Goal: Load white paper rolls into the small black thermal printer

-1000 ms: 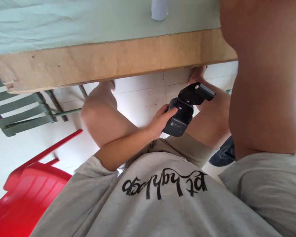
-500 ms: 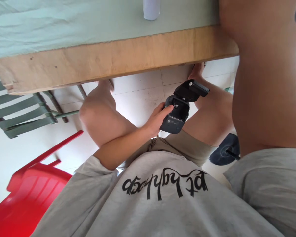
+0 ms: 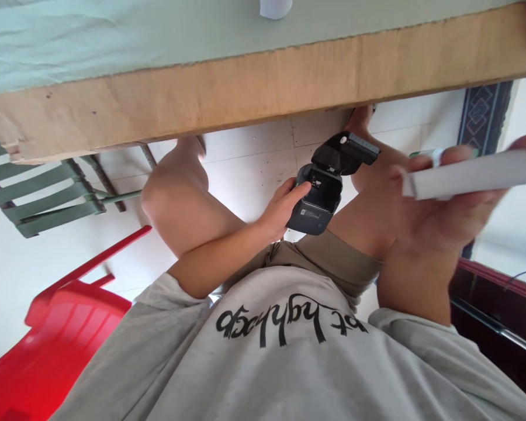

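Observation:
My left hand [image 3: 284, 211] grips a small black device [image 3: 315, 202] that rests on my right thigh below the table edge. Its hinged lid [image 3: 346, 153] stands open, tilted away from me, and my thumb lies at the opening. To the right, close to the camera, my right hand [image 3: 436, 219] is raised palm up and holds a flat white object [image 3: 473, 175], blurred, between thumb and fingers. The white object is apart from the device, to its right and higher.
A wooden table edge [image 3: 245, 88] with a pale green cloth [image 3: 114, 35] spans the top; a white cylinder [image 3: 275, 7] stands on it. A red plastic chair [image 3: 61, 333] and a green slatted chair [image 3: 39, 199] sit left. Dark furniture [image 3: 495, 316] is at lower right.
My right arm, which filled the right side close to the camera, has swung down; its hand now shows, holding the white object. The left hand keeps the device almost still.

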A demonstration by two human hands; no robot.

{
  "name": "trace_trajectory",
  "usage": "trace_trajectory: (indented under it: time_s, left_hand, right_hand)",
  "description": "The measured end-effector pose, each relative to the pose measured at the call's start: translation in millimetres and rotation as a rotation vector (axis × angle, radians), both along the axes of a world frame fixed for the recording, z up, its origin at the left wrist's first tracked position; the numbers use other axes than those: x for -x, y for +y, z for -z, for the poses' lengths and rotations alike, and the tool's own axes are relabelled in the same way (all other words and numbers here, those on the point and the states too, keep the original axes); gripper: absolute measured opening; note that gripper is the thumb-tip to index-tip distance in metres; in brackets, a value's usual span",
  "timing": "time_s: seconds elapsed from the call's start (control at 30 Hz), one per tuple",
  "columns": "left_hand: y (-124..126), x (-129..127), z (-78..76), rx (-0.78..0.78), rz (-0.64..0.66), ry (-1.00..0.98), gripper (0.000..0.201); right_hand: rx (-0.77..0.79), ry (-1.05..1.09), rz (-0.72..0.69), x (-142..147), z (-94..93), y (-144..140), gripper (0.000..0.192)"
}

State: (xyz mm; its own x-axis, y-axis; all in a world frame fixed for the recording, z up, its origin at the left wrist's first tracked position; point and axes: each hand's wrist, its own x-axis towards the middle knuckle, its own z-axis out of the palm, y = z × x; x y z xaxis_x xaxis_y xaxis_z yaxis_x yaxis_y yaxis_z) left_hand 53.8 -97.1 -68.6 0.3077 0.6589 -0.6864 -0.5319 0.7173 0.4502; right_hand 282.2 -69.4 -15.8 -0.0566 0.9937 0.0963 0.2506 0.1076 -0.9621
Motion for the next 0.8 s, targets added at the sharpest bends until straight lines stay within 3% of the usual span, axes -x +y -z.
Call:
trace_trajectory:
  time_s: [0.03, 0.07, 0.17, 0.27, 0.37, 0.5, 0.6, 0.7, 0.8]
  left_hand:
    - [0, 0, 0.2, -0.001, -0.002, 0.006, 0.052]
    - [-1, 0, 0.6, -0.001, -0.003, 0.014, 0.05]
    - [-2, 0, 2.2, 0.001, 0.013, 0.04, 0.044]
    - [-2, -2, 4.3, 0.0, 0.025, 0.065, 0.043]
    - [-2, -4, 5.4, -0.014, 0.016, 0.079, 0.04]
    - [-2, -3, 4.5, -0.045, 0.001, 0.089, 0.038]
    - [-2, -2, 3.0, -0.054, -0.004, 0.086, 0.038]
    - [-3, -1, 1.6, -0.049, 0.016, 0.095, 0.039]
    - [-3, 0, 0.2, -0.039, 0.036, 0.086, 0.041]
  right_hand:
    - [-0.061, 0.112, 0.014, 7, 5.6, -15, 0.053]
    - [-0.028, 0.142, -0.007, 13, 10.0, -26, 0.046]
    - [0.104, 0.007, -0.116, 24, 17.9, -41, 0.051]
    - [0.108, -0.229, -0.167, 27, 20.9, -39, 0.055]
    - [0.095, -0.362, -0.11, 30, 21.9, -32, 0.056]
    - [0.043, -0.504, -0.098, 37, 24.0, -26, 0.037]
    - [-0.086, -0.607, -0.141, 40, 26.3, -25, 0.025]
    - [-0.168, -0.694, -0.172, 40, 28.8, -24, 0.034]
    - [-0.135, -0.759, -0.163, 39, 32.3, -23, 0.036]
